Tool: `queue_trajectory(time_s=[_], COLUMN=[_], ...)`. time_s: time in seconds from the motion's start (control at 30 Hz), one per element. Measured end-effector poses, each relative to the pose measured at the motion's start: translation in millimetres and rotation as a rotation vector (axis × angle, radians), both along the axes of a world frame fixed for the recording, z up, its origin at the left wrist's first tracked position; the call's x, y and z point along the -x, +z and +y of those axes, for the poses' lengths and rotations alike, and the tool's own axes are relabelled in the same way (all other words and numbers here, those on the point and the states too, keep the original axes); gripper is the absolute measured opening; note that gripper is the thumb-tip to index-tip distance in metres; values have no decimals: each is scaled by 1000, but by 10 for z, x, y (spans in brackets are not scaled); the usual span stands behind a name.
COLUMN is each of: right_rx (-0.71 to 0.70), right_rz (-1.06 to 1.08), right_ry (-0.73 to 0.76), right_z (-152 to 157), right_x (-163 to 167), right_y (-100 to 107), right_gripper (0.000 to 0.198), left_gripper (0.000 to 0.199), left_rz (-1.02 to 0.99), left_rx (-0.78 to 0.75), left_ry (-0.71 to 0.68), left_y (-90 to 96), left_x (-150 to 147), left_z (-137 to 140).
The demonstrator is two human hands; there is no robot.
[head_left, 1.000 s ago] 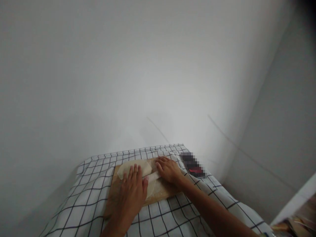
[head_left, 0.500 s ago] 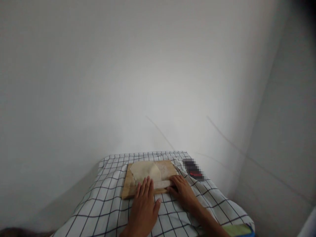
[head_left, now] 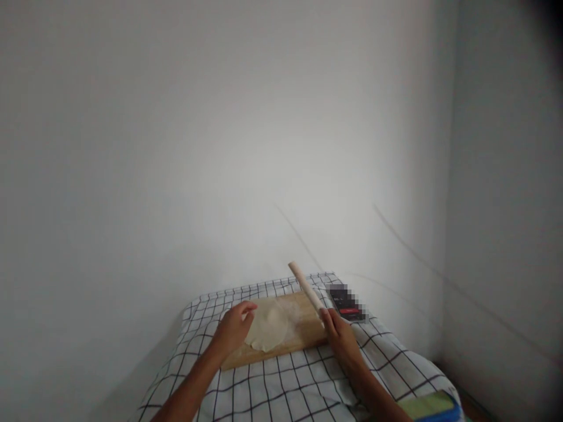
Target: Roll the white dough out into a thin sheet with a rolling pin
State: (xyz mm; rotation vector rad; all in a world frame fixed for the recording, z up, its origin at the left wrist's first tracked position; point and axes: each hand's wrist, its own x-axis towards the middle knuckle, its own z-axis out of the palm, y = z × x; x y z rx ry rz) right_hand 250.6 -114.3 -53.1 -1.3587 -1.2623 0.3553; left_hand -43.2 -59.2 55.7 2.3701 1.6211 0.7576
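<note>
A thin sheet of pale dough (head_left: 268, 331) lies on a wooden board (head_left: 310, 328), with one rounded flap or bulge near its middle. My left hand (head_left: 235, 328) is over the left part of the dough, fingers curved and a small gap showing between thumb and forefinger. Whether its fingertips touch the dough I cannot tell. At the board's right edge, my right hand (head_left: 341, 337) grips a wooden rolling pin (head_left: 305, 287) by its lower end. The pin is raised and slants up to the left, off the dough.
A black-and-white checked cloth (head_left: 281, 390) covers the table. Right of the board lies a dark, pixelated flat object (head_left: 345, 302) with a red patch. A green and blue item (head_left: 428, 404) sits at the lower right. White walls (head_left: 281, 146) rise behind and to the right.
Both hands were flat over the rolling pin on the dough. Now the right hand has lifted the pin at a slant, and the left has let go and moved left. The dough sheet has shifted nearer.
</note>
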Motion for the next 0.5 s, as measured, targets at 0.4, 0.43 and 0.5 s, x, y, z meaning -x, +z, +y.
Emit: queue_trajectory(time_s=[0.4, 0.43, 0.5], right_rx=[-12, -12, -2], right_rz=[206, 213, 206], right_ry=[30, 18, 3], right_z=[23, 28, 42], right_x=[-64, -63, -70], right_y=[29, 31, 29], right_gripper=[70, 71, 72], left_gripper=[72, 75, 66], left_rz=[320, 329, 343], left_rx=[40, 59, 105], left_ry=[336, 345, 342], left_y=[-169, -190, -188], left_x=[-1139, -1182, -1225], left_z=[298, 308, 366])
